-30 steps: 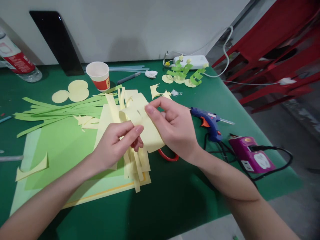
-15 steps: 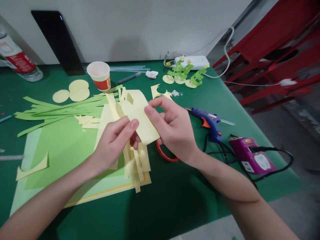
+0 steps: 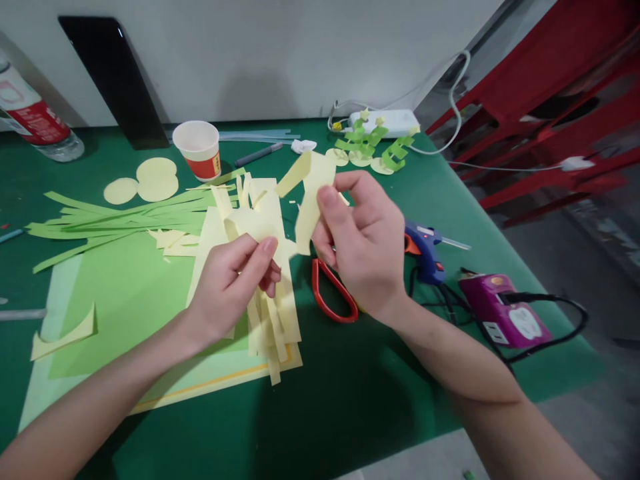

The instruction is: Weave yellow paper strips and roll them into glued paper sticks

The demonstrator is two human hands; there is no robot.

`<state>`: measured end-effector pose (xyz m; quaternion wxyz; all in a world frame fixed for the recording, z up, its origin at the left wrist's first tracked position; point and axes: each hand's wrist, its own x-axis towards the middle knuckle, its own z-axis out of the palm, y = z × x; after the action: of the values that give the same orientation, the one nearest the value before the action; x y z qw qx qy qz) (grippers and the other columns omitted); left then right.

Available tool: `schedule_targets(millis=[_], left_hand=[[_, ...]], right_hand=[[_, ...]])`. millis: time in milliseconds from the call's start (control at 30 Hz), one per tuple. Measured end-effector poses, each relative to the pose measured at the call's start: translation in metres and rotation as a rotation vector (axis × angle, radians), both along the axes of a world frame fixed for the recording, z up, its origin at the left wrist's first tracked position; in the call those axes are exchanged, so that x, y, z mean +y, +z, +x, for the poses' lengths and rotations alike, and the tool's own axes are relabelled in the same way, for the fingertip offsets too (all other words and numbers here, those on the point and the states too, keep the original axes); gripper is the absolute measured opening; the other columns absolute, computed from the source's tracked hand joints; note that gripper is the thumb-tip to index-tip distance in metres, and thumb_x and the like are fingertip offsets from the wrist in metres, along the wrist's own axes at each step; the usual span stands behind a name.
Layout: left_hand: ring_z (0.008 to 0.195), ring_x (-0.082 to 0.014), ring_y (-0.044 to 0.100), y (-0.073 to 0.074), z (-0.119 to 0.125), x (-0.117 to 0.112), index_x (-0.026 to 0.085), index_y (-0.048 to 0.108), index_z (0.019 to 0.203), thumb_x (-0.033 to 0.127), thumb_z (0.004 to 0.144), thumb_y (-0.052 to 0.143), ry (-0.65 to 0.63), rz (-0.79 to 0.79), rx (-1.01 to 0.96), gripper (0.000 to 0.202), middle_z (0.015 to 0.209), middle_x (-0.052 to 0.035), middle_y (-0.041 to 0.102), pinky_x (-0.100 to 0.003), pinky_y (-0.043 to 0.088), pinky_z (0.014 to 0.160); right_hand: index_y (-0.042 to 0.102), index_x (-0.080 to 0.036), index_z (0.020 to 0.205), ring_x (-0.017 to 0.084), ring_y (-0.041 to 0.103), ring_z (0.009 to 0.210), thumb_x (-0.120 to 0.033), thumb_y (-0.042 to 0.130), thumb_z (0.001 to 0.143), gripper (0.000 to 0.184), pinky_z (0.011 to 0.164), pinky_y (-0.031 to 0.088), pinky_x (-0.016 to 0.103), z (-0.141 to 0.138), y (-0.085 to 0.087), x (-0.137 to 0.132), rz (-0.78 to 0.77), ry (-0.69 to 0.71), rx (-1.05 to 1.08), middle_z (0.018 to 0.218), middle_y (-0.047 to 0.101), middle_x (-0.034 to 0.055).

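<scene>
My left hand (image 3: 231, 287) is closed on a pale yellow piece of paper (image 3: 260, 223), pinched between thumb and fingers above a pile of yellow strips (image 3: 273, 320). Thumb and fingers of my right hand (image 3: 363, 243) pinch a separate pale yellow paper strip (image 3: 310, 193), which stands raised and bent above the table. The two pieces sit close together at the middle of the green table (image 3: 350, 393). Red-handled scissors (image 3: 333, 300) lie just under my right hand.
Green and yellow sheets (image 3: 115, 293), long green strips (image 3: 110, 223) and yellow discs (image 3: 143, 183) lie left. A paper cup (image 3: 199, 150), a bottle (image 3: 35, 120), a blue glue gun (image 3: 425, 250), a purple device with cables (image 3: 503, 317) and small green-and-yellow paper figures (image 3: 370, 143) stand around. Red chairs (image 3: 550, 100) are right.
My right hand has lifted up and to the right, pulling a yellow strip away from the piece in my left hand. The scissors under it now show more.
</scene>
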<state>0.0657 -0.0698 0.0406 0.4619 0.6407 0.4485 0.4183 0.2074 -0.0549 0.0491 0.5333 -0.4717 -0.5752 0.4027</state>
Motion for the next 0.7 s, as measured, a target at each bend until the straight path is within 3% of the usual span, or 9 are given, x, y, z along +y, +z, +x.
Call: schedule_targets(millis=[167,233,467,700], left_hand=[[0.044,-0.0057,0.053,-0.002,-0.001,0.002,0.016,0.053,0.059,0.021,0.088,0.045,0.043,0.094,0.050,0.030,0.050,0.0045,0.056,-0.017,0.044,0.048],[0.044,-0.0056,0.053,-0.003,-0.002,0.003,0.015,0.053,0.059,0.022,0.088,0.045,0.055,0.109,0.053,0.030,0.049,0.0046,0.055,-0.017,0.044,0.048],[0.045,-0.0070,0.054,-0.004,-0.003,0.002,0.015,0.054,0.064,0.023,0.085,0.050,-0.073,0.035,-0.049,0.023,0.057,0.0032,0.056,-0.019,0.043,0.045],[0.048,-0.0070,0.054,-0.003,-0.007,0.003,0.016,0.053,0.065,0.021,0.086,0.049,-0.045,0.112,-0.097,0.023,0.060,0.0026,0.058,-0.019,0.044,0.046]], right_hand=[[0.048,-0.019,0.075,0.002,0.036,0.041,-0.044,0.048,0.084,0.027,0.036,0.030,0.016,0.000,-0.001,0.001,-0.102,0.208,0.091,0.058,0.042,-0.0054],[0.048,-0.017,0.071,0.002,0.037,0.040,-0.044,0.052,0.082,0.029,0.035,0.028,0.016,0.000,-0.001,0.001,-0.145,0.261,0.114,0.055,0.043,-0.0058],[0.046,-0.017,0.070,0.001,0.033,0.032,-0.027,0.049,0.086,0.019,0.032,0.024,0.013,-0.002,0.002,-0.001,-0.176,0.270,0.117,0.038,0.036,-0.0103],[0.047,-0.014,0.061,0.000,0.035,0.034,-0.018,0.061,0.076,0.021,0.031,0.025,0.011,0.005,0.014,-0.004,-0.276,0.352,0.124,0.041,0.042,-0.0080]])
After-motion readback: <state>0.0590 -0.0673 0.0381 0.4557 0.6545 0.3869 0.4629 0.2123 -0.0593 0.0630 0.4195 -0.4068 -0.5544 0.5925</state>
